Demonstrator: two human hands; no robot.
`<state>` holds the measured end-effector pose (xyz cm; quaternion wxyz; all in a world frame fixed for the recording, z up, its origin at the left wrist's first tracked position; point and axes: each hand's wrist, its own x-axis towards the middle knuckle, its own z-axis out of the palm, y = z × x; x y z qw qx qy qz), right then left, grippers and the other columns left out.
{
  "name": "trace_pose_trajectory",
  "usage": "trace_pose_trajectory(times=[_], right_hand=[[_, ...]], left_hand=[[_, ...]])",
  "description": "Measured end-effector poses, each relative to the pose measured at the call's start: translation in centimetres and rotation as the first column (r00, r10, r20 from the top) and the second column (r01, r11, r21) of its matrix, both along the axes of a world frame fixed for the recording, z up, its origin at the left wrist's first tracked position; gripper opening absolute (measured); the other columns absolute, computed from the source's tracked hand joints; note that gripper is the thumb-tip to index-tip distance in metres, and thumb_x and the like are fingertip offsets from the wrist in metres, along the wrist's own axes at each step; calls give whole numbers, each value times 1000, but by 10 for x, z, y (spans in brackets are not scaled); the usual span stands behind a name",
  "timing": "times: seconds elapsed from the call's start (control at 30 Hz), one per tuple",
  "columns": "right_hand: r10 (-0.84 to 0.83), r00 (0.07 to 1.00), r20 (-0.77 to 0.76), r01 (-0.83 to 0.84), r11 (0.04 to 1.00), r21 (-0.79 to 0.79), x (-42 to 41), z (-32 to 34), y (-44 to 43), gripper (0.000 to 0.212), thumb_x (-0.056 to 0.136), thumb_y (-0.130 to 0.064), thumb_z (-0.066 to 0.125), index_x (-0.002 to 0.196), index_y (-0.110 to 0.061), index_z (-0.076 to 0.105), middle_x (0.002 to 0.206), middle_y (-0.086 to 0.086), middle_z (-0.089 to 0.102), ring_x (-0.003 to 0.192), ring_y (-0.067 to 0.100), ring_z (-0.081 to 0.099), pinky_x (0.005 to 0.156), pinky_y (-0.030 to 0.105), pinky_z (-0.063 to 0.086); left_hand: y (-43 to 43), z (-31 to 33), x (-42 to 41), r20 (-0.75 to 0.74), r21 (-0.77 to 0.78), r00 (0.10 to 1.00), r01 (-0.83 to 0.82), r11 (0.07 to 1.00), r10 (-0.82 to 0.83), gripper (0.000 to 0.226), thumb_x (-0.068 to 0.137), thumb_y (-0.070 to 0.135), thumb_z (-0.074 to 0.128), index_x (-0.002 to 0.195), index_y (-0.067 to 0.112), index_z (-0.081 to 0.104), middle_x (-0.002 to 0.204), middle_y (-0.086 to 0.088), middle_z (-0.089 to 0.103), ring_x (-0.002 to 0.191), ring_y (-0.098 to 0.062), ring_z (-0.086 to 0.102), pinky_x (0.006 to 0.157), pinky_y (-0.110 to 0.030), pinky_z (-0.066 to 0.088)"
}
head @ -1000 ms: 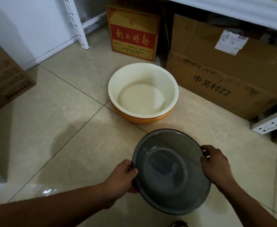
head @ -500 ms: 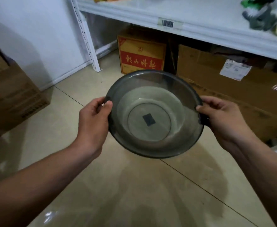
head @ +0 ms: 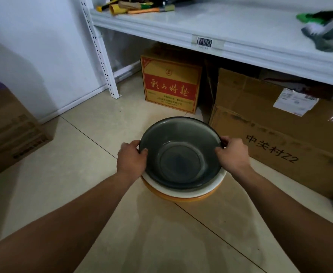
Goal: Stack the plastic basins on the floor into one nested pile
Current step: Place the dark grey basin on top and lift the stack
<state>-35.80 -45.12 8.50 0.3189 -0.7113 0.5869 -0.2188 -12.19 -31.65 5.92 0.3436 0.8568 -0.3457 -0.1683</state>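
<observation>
A dark grey translucent basin (head: pixel 181 154) sits tilted inside a cream basin (head: pixel 185 193), which is nested in an orange basin (head: pixel 181 198) on the tiled floor. Only the near rims of the cream and orange basins show below the grey one. My left hand (head: pixel 131 159) grips the grey basin's left rim, thumb over the edge. My right hand (head: pixel 232 154) grips its right rim the same way. The grey basin's far edge stands higher than its near edge.
A red and yellow carton (head: pixel 171 85) and a large brown carton (head: pixel 280 131) stand under a white shelf (head: pixel 220 36) just behind the basins. Another brown box (head: pixel 10 134) sits at the left. A white shelf post (head: pixel 102 56) stands by the wall.
Both hands lifted the grey basin off the floor, carried it forward at chest height, and have lowered it into the cream basin.
</observation>
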Motion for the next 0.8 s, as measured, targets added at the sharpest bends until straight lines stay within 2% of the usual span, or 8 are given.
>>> trace_pose_trajectory(times=[0.07, 0.17, 0.33, 0.43, 0.57, 0.67, 0.73, 0.8], right_hand=[[3, 998, -57, -2, 1000, 20, 2, -9, -3, 37, 87, -13, 62, 124, -15, 67, 106, 8, 70, 92, 29, 70, 84, 46, 60], [4, 985, -170, 0, 1000, 21, 3, -23, -3, 40, 87, -19, 64, 126, -14, 62, 126, 16, 54, 111, 34, 59, 94, 47, 55], [51, 950, -307, -46, 999, 23, -3, -34, -4, 55, 85, -26, 65, 138, -26, 51, 134, 17, 40, 123, 39, 38, 100, 52, 42], [135, 958, -254, -116, 989, 88, -7, -40, -2, 68, 86, -27, 65, 146, -35, 33, 139, 19, 37, 128, 41, 37, 102, 57, 42], [-3, 999, 41, -5, 981, 193, -14, -45, 9, 83, 86, -32, 68, 152, -37, 18, 140, 17, 41, 121, 40, 54, 95, 60, 52], [-267, 924, 273, 107, 867, 487, -27, -52, 21, 83, 84, -32, 73, 153, -30, 26, 131, 14, 58, 107, 33, 66, 82, 52, 60], [-380, 850, 365, 45, 743, 667, -33, -53, 28, 64, 84, -31, 73, 141, -16, 48, 116, 14, 69, 100, 31, 69, 69, 43, 61], [-418, 810, 411, -5, 695, 719, -36, -56, 34, 42, 84, -28, 74, 119, -9, 64, 110, 16, 74, 101, 32, 71, 70, 42, 60]], left_hand=[[-3, -11, -1, 120, 114, 992, 21, 993, -35, 39, 97, 29, 60, 131, 11, 64, 132, -25, 49, 122, -44, 46, 101, -50, 43], [-6, -22, -8, 133, 195, 986, 76, 978, -103, 40, 100, 28, 54, 137, 15, 58, 142, -23, 38, 128, -46, 39, 106, -50, 39], [-5, -34, -10, 105, 91, 989, 90, 992, -100, 51, 102, 24, 49, 152, 23, 40, 147, -20, 35, 128, -47, 45, 104, -52, 43], [-3, -36, -9, 81, 55, 991, 105, 993, -109, 64, 102, 28, 51, 159, 22, 23, 150, -20, 34, 131, -45, 46, 104, -54, 44], [4, -37, -12, -219, -52, 972, -101, 993, 88, 77, 99, 42, 56, 161, 23, 15, 160, -14, 27, 136, -38, 46, 105, -49, 44], [18, -45, -21, -616, -74, 750, -362, 929, 243, 69, 98, 43, 57, 158, 24, 29, 149, -9, 47, 126, -31, 55, 101, -49, 51], [28, -49, -29, -778, -79, 586, -449, 890, 227, 49, 100, 37, 58, 145, 18, 51, 131, -8, 63, 112, -27, 63, 77, -43, 62], [37, -52, -36, -812, -111, 553, -462, 880, 188, 26, 99, 33, 60, 118, 17, 68, 115, -11, 72, 103, -27, 69, 55, -31, 61]])
